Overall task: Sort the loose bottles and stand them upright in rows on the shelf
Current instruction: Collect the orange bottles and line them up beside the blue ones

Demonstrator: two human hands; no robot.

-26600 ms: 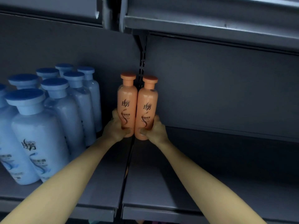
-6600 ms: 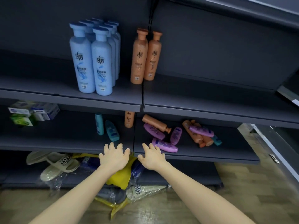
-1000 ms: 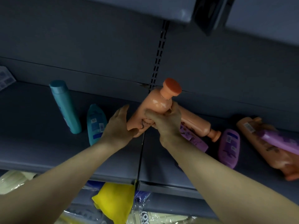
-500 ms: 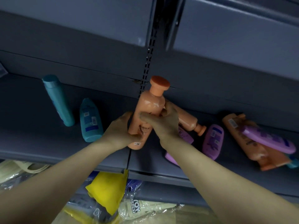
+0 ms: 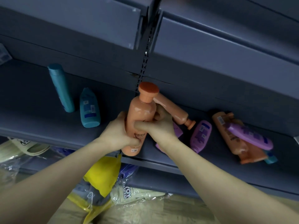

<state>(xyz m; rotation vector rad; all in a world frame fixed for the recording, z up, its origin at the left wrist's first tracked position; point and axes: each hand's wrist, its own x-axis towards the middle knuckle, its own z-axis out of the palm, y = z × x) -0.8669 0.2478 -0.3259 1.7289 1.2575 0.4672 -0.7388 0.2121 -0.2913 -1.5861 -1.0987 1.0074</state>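
A person's left hand (image 5: 119,135) and right hand (image 5: 160,128) share a clenched grip on the orange bottle (image 5: 140,113), held nearly upright, cap up, over the front edge of the shelf (image 5: 32,120); a fallen orange bottle (image 5: 174,110) lies flat just behind the right hand.

The grey shelf (image 5: 32,110) bears two teal bottles (image 5: 89,109) at left; orange bottles (image 5: 174,110) and purple bottles (image 5: 200,136) lie at right.

Dim, bluish light is leaving the shelf (image 5: 40,122) recess in shadow. Highlights are glinting on the orange bottle (image 5: 140,115) and the plastic wrapping (image 5: 142,196). Wide-angle distortion is bowing shelf edges; the upper right corner is smearing.
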